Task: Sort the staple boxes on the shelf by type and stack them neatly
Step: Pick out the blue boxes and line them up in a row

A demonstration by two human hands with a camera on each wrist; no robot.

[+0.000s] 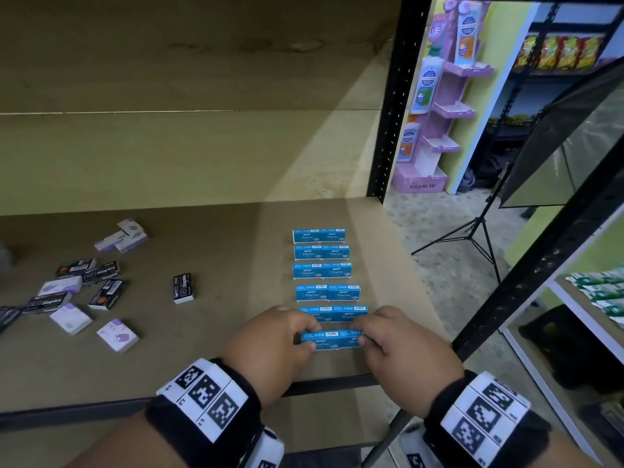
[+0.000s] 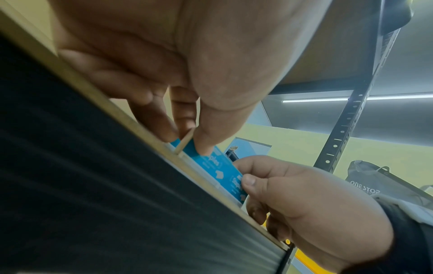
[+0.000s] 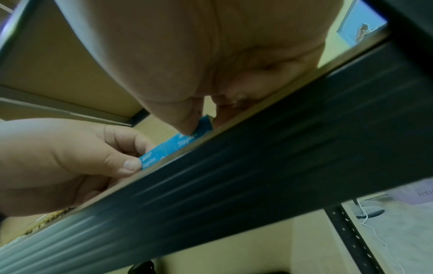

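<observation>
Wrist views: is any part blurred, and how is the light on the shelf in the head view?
Both wrist views: the black shelf edge is smeared in streaks. Head view: the shelf board lies dim, with a brighter band around the blue staple boxes.

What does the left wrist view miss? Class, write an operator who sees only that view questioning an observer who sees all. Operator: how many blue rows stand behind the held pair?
Observer: Five blue rows stand behind the front pair, pinched by the left hand and right hand.
Operator: Other types unsorted?
Observer: Yes, black boxes and purple-white boxes lie mixed at far left.
Operator: Any stray?
Observer: One lone black box lies between that heap and the rows.
</observation>
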